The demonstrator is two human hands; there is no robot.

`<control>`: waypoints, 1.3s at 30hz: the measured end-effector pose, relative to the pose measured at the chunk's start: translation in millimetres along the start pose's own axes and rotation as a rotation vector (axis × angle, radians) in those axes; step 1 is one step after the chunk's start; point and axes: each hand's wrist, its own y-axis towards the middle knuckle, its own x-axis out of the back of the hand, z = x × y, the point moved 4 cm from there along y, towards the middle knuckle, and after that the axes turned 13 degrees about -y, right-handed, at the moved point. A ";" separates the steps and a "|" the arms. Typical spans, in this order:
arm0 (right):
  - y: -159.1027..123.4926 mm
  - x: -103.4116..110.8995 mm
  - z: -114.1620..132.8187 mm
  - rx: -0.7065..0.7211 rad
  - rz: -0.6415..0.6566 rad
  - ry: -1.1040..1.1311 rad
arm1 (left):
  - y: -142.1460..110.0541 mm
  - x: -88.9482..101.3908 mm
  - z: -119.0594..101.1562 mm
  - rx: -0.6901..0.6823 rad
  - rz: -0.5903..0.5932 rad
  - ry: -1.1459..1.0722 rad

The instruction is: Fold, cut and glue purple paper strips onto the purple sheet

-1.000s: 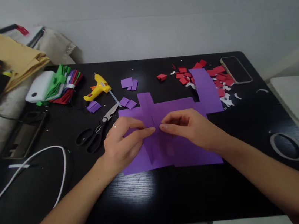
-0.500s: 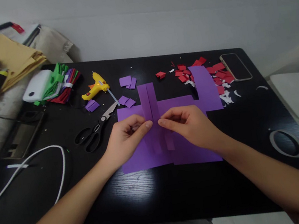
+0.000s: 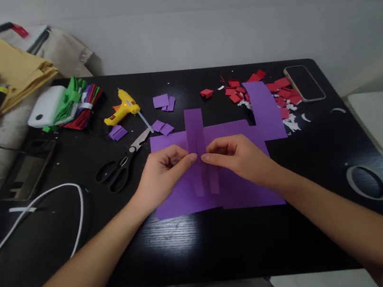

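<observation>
A long purple paper strip with a lengthwise crease [image 3: 194, 126] stands between my hands, raised above larger purple paper sheets [image 3: 249, 190]. My left hand [image 3: 167, 173] pinches its left edge between thumb and fingers. On the other edge, my right hand [image 3: 234, 156] grips it the same way, thumb tip close to the left thumb. The strip's lower end splits into two flaps that hang over the sheets. Behind the fingers, part of the strip is hidden.
Left of the sheets lie black-handled scissors [image 3: 118, 170] and a yellow glue gun [image 3: 122, 108]. Small purple pieces [image 3: 161, 101] sit behind. Toward the right are a curved purple sheet [image 3: 266, 111], red scraps [image 3: 283, 94], a phone [image 3: 304, 83] and a tape roll [image 3: 354, 189]. A white cable [image 3: 80, 217] curls at left.
The strip has shifted slightly right and its two long halves sit closer together, folded more along the crease. Both hands keep their pinch, with little movement.
</observation>
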 end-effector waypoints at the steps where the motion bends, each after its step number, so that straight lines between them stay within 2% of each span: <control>1: 0.8 -0.4 -1.4 -0.003 0.008 0.003 | 0.1 -0.1 0.8 0.009 0.000 -0.006; 9: 9.9 -2.1 -14.8 0.007 0.033 0.066 | 5.6 1.9 15.1 0.149 0.039 -0.087; 16: 16.9 -7.8 -30.2 -0.097 0.158 0.272 | 10.1 5.2 25.1 0.148 0.025 -0.095; 25: 15.9 -10.0 -28.0 -0.039 0.112 0.142 | 8.8 2.7 23.0 0.136 0.052 0.031; 36: 15.9 -7.6 -36.9 -0.057 0.133 0.171 | 9.9 7.2 26.2 0.157 0.011 -0.009; 39: 15.8 -8.7 -38.2 -0.002 0.104 0.142 | 10.1 8.0 26.9 0.167 0.017 -0.027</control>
